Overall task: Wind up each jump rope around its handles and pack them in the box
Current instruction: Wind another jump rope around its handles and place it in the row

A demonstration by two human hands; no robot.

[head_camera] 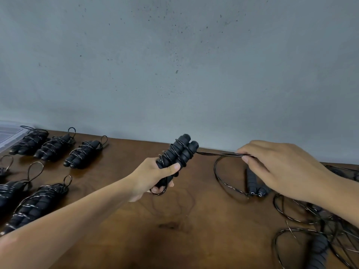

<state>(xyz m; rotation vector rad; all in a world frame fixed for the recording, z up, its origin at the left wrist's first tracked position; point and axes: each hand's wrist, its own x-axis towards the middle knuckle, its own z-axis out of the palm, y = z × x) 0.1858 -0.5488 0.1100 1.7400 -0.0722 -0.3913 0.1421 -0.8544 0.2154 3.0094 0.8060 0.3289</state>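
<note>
The widest free stretch of the wooden table [174,239] lies in the lower centre of the frame, bare between the two forearms. On the left, wound rope bundles [85,154] lie in rows with only narrow lanes between them, and a clear box [8,133] fills the upper-left corner. On the right, a loose tangle of ropes [314,220] and unwound handles [254,183] cover the surface. The grey wall [174,65] closes off the far edge.

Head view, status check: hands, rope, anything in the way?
Left hand grips paired handles, partly wound. Right hand pinches the cable taut. Wound bundles left, loose ropes right; nothing blocking.
</note>
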